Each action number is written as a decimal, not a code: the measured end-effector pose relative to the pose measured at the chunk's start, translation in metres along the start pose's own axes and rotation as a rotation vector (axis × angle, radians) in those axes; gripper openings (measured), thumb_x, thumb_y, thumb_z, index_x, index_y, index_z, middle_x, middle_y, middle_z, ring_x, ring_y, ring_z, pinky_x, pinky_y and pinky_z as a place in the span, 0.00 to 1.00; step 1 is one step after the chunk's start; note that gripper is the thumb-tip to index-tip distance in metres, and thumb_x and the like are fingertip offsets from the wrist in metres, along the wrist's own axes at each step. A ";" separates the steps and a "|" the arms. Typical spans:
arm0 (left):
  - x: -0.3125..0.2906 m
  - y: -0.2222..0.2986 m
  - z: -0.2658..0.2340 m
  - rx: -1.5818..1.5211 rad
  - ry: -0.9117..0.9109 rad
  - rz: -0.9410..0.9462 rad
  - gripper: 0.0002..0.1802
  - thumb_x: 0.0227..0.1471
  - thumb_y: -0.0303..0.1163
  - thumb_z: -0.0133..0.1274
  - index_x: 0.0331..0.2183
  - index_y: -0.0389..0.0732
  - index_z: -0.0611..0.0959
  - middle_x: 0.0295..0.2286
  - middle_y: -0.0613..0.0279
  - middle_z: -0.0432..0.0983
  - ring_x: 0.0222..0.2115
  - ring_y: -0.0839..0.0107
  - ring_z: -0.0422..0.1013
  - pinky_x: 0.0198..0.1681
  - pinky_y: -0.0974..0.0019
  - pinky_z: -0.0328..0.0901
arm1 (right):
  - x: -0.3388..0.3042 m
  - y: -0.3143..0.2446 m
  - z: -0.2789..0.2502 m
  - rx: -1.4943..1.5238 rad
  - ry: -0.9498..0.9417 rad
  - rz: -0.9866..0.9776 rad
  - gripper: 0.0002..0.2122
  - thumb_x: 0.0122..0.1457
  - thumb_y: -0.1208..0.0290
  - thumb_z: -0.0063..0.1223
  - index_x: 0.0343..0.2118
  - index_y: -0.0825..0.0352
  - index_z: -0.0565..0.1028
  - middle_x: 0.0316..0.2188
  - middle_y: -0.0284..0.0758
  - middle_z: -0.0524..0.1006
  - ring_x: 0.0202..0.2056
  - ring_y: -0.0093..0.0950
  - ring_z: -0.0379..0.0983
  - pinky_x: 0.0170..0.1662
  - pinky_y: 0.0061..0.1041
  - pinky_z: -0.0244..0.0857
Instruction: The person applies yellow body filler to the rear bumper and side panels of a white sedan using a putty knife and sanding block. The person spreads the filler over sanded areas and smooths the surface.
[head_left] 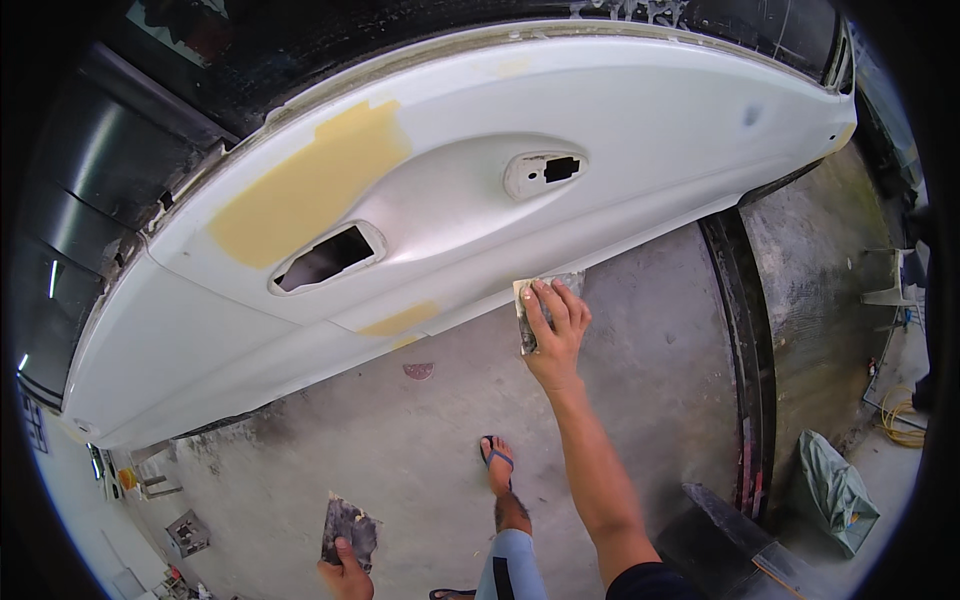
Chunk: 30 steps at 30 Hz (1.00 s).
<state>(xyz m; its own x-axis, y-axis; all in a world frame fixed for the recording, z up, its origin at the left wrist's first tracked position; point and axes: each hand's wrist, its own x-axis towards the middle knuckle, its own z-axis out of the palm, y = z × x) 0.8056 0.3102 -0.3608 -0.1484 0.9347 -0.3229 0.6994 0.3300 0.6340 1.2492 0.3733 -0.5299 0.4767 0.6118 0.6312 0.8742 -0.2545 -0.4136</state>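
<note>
While the white panel (450, 220) lies ahead, long axis rising rightward, your right hand (558, 327), gripping grey pad (528, 337), is nearer (left hand (347, 576) pinches dark sheet (350, 528)).

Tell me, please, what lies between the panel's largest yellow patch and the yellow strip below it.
The head view shows a cutout in the white panel.
</note>
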 end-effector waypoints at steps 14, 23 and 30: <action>-0.015 0.111 0.024 -1.273 -0.111 -0.424 0.19 0.61 0.34 0.56 0.51 0.38 0.73 0.43 0.57 0.77 0.43 0.64 0.75 0.47 0.58 0.72 | -0.023 -0.165 -0.181 1.386 -0.459 0.713 0.31 0.67 0.54 0.52 0.61 0.79 0.66 0.56 0.47 0.73 0.56 0.36 0.70 0.60 0.33 0.62; -0.031 0.187 -0.114 -1.336 0.031 0.042 0.24 0.64 0.32 0.53 0.58 0.41 0.65 0.52 0.55 0.70 0.51 0.64 0.69 0.56 0.58 0.65 | 0.030 -0.222 -0.293 0.488 -1.267 -0.135 0.26 0.52 0.76 0.58 0.57 0.55 0.77 0.57 0.37 0.74 0.54 0.42 0.69 0.55 0.38 0.68; -0.135 0.178 -0.219 -1.472 0.362 0.463 0.14 0.62 0.32 0.50 0.46 0.43 0.65 0.45 0.60 0.65 0.47 0.69 0.64 0.54 0.58 0.62 | 0.022 -0.436 -0.394 0.855 -0.588 -0.160 0.29 0.43 0.70 0.66 0.54 0.58 0.78 0.56 0.38 0.73 0.54 0.44 0.68 0.59 0.42 0.61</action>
<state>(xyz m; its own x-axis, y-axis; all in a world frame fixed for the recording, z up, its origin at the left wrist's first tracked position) 0.7971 0.2721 -0.0503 -0.4262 0.8960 0.1251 -0.4991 -0.3482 0.7935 0.9148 0.2023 -0.0772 0.0410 0.9173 0.3961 0.4569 0.3353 -0.8239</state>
